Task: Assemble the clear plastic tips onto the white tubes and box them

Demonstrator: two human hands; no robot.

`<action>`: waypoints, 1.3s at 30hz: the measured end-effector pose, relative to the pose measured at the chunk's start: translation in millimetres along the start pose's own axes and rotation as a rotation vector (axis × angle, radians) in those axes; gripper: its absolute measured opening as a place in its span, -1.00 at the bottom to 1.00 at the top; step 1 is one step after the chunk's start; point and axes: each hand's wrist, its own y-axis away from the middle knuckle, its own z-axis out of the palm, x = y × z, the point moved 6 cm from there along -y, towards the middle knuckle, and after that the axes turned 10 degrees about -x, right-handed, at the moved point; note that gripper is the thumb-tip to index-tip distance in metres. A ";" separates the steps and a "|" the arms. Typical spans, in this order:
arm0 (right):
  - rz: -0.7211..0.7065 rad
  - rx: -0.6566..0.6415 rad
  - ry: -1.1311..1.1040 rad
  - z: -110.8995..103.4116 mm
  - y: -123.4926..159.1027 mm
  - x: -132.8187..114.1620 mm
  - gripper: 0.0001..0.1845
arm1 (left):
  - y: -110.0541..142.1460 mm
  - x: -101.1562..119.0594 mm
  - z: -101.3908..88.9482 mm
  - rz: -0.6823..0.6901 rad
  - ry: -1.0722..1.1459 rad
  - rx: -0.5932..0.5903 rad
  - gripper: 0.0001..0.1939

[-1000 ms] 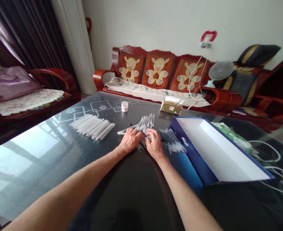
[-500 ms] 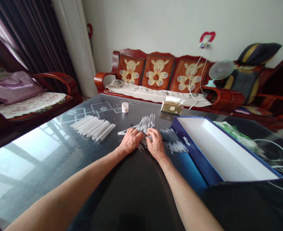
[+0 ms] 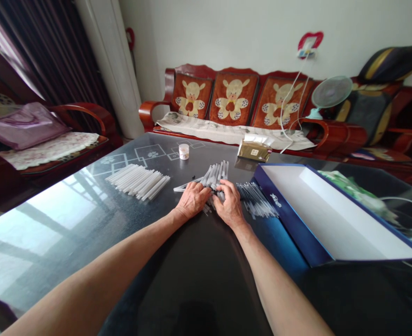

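Note:
My left hand (image 3: 193, 199) is curled at the near edge of a loose pile of slim whitish tubes (image 3: 216, 172), its fingers bent inward. Close beside it, my right hand (image 3: 230, 204) has thumb and fingers pinched together. A small dark bit shows between the fingertips, too hidden to name. More tube ends stick out beneath both hands. To the left lies a neat row of white tubes (image 3: 138, 182), like pen barrels. Right of my right hand is a bundle of thin dark sticks with pale ends (image 3: 259, 200), like pen refills. A tiny black piece (image 3: 193, 177) lies behind my left hand.
An open blue box (image 3: 296, 228) with a white inside stands at the right of the dark glossy table (image 3: 122, 252). Farther back are a small white cup (image 3: 184, 151) and a tissue box (image 3: 254, 151). A green-and-white packet (image 3: 358, 193) and white cables lie beyond the box.
The camera view has shifted slightly. My right hand's fingers have moved a little, and both hands stay at the middle pile.

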 end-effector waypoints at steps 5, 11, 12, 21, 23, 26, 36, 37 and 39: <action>0.017 -0.003 0.050 0.0 -1.3 -0.8 -0.82 | 0.2 0.5 -0.3 0.004 -0.010 -0.011 -0.66; 0.006 -0.040 0.067 -1.2 -1.5 -5.7 -0.81 | 0.0 0.5 -0.9 -0.011 -0.014 -0.012 -0.64; 0.000 -0.037 0.063 -1.7 -1.4 -6.3 -0.79 | 0.0 0.8 -1.1 -0.010 -0.016 -0.013 -0.65; -0.070 -0.018 -0.017 -0.3 -0.3 -3.4 -0.89 | 0.5 2.7 -3.6 0.007 -0.018 0.016 -0.65; -0.069 -0.016 -0.034 -0.9 0.0 -5.0 -0.90 | 0.8 3.0 -3.0 0.022 -0.012 0.014 -0.66; -0.044 0.019 -0.063 -4.1 0.2 -2.5 -0.89 | 1.7 3.6 -3.7 0.043 -0.001 0.021 -0.67; 0.167 0.357 0.055 -24.1 5.4 15.9 -0.75 | 3.6 1.2 -10.6 -0.040 -0.068 0.054 -0.60; 0.099 0.279 0.081 -20.8 3.1 5.8 -0.73 | 3.6 1.0 -10.2 -0.042 -0.071 0.057 -0.61; -0.008 0.084 0.131 -10.7 0.0 -11.5 -0.72 | 3.6 0.4 -9.8 -0.048 -0.074 0.067 -0.61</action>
